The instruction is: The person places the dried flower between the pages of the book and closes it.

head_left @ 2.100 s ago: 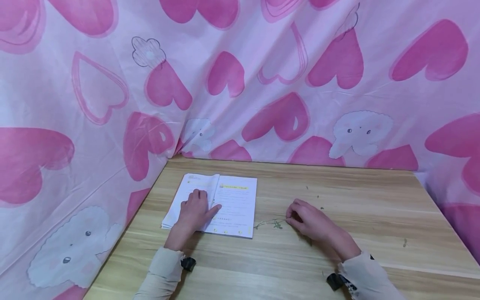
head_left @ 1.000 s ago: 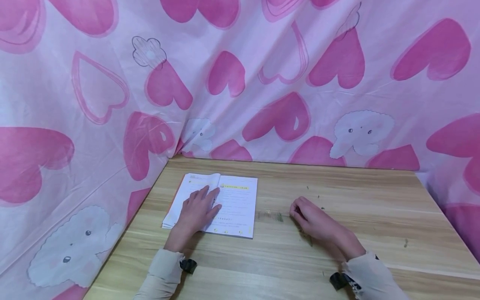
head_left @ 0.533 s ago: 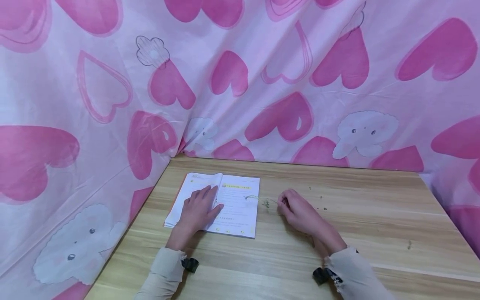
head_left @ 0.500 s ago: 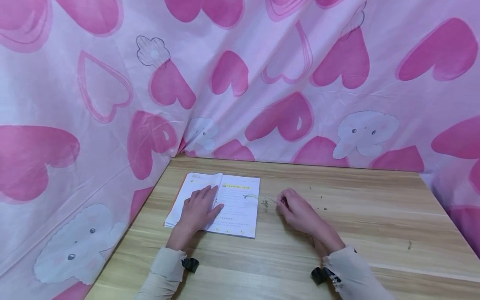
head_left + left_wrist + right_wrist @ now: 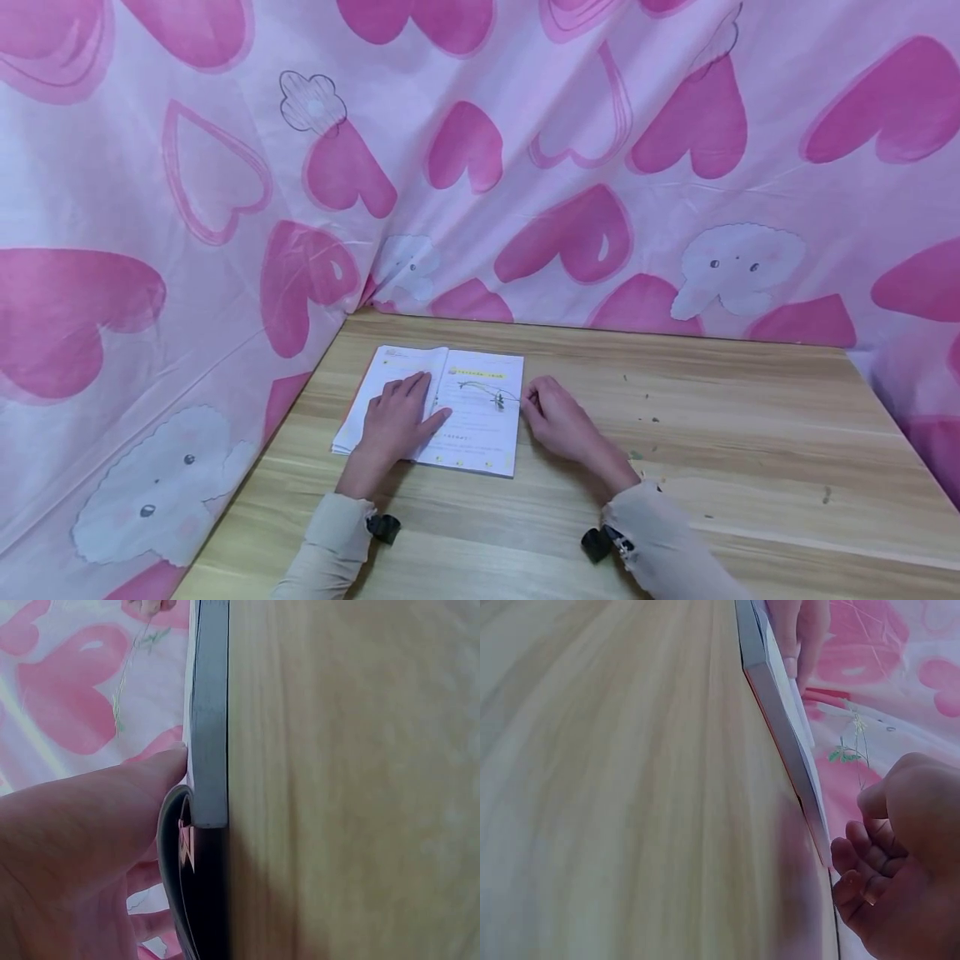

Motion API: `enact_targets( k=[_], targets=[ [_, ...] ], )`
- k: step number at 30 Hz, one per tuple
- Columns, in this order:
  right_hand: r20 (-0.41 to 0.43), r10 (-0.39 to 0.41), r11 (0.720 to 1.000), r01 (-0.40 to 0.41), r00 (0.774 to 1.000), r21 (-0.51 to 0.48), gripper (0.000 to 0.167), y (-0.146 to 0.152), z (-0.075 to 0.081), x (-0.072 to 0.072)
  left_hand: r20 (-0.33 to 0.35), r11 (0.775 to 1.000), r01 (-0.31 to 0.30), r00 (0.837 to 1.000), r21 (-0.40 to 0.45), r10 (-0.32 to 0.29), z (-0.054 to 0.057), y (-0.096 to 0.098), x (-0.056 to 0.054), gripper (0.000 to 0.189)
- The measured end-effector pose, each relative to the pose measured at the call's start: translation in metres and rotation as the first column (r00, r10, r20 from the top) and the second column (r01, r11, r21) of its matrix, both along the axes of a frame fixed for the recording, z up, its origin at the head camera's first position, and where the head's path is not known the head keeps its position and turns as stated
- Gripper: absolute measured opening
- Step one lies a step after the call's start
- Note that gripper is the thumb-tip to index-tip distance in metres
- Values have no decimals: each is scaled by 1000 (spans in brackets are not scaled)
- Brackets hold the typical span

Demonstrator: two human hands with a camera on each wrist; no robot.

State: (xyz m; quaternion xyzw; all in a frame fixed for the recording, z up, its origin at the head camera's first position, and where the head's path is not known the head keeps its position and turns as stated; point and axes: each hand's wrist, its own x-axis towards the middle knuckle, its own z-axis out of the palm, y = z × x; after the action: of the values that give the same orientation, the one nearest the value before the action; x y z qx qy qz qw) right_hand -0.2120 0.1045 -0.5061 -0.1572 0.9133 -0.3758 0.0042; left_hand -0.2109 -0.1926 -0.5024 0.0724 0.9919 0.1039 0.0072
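An open book (image 5: 480, 442) with printed pages lies on the wooden table. My left hand (image 5: 395, 419) rests on its left page, fingers spread and thumb reaching across the fold; in the left wrist view the thumb (image 5: 161, 766) touches the page near the book's edge. At the book's right edge my right hand (image 5: 558, 421) pinches the end of a thin plant sprig (image 5: 483, 389) between thumb and fingertips. The sprig, with a few small green leaves (image 5: 844, 754), extends left above the right page. Its pinched end is hidden in the fingers.
Small plant bits (image 5: 656, 420) are scattered on the wooden table (image 5: 750, 433) right of the book. A pink heart-patterned cloth (image 5: 555, 167) hangs behind and to the left, along the table's edges. Each wrist carries a black camera mount (image 5: 597, 543).
My right hand has moved left with the sprig, bringing it from the bare table to over the right page. My left hand has flattened and spread its fingers on the left page.
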Motion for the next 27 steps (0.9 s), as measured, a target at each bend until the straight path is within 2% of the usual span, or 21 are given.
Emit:
enact_targets(
  k=[6,15,27],
  targets=[
    [15,-16,1000,16,1000,-13,5,-14,-5,-6,-10,1000,-6,1000,-11,6,0,0,-1,89],
    [50,-16,998,13,999,63,8,-26,-8,-12,6,1000,-17,1000,-16,17,3,0,-1,92],
    [51,-51,995,46,997,91,8,-31,-9,-21,21,1000,-17,1000,-22,18,7,1,0,91]
  ],
)
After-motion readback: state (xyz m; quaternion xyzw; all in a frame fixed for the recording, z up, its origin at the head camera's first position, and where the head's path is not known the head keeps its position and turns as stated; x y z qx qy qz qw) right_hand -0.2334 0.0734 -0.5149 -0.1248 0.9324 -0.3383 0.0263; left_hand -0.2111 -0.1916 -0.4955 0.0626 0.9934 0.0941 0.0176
